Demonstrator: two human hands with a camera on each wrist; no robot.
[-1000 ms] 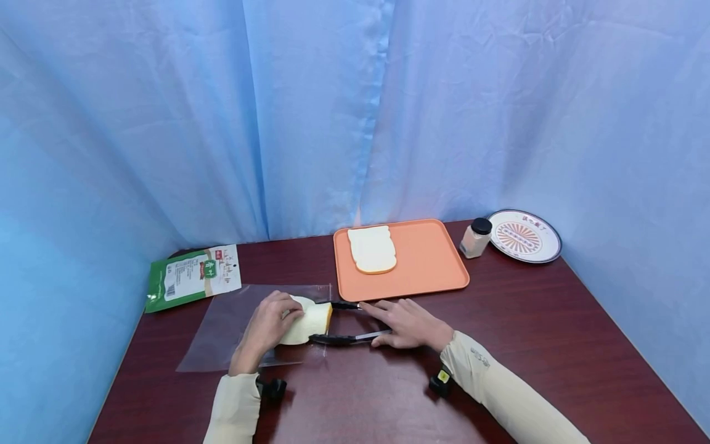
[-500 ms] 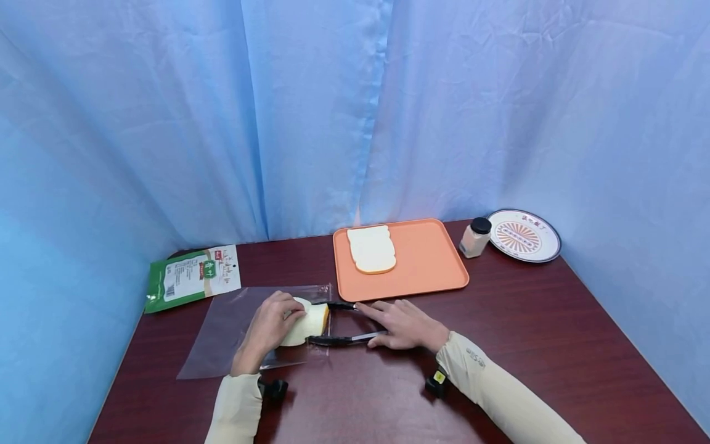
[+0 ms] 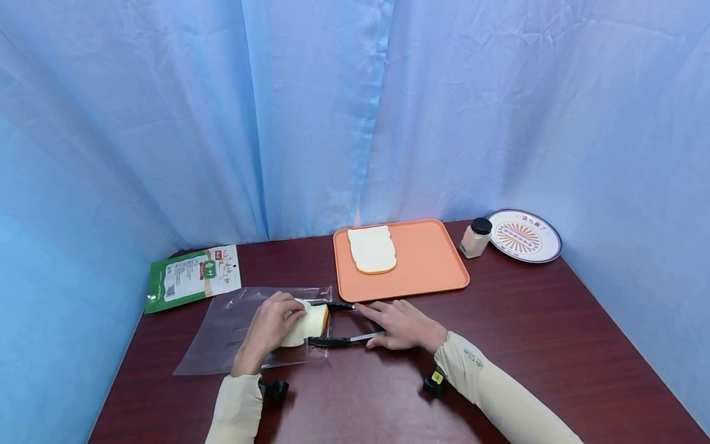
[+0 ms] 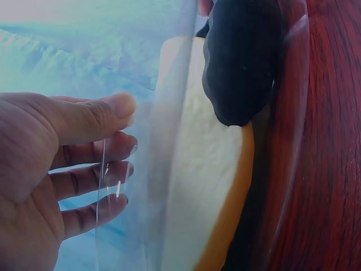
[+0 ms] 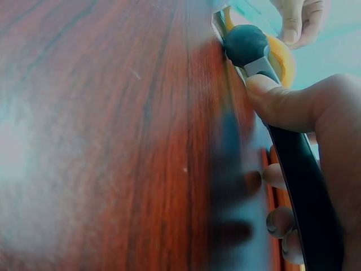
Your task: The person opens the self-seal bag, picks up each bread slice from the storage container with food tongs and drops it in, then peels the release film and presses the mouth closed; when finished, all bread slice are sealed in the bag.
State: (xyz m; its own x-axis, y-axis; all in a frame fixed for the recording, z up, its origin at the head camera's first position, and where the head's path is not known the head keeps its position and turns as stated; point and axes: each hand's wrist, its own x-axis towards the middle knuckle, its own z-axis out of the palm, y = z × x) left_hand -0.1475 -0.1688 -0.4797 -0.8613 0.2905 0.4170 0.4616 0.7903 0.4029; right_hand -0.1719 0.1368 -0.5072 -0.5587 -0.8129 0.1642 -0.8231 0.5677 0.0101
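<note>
My left hand (image 3: 272,324) pinches the upper film of a clear plastic bag (image 3: 213,345) between thumb and fingers; the left wrist view shows the film's edge there. A slice of bread (image 3: 310,324) with an orange crust lies partly in the bag's mouth, behind the film. My right hand (image 3: 407,324) grips a pair of tongs (image 3: 363,338), thumb on one arm and fingers on the other. The black tong tips (image 4: 242,62) stand on either side of the bread and reach into the bag with it. Part of the bread is hidden by my left hand.
An orange tray (image 3: 424,262) at the back holds another bread slice (image 3: 373,248). To its right stand a black-lidded jar (image 3: 476,239) and a patterned plate (image 3: 523,236). A green-and-white packet (image 3: 191,277) lies at the far left. Blue curtains (image 3: 316,123) enclose the table.
The right hand and tongs have shifted slightly left, carrying the bread a little further into the bag. The left hand has barely moved; the bag's film has shifted and rumpled somewhat.
</note>
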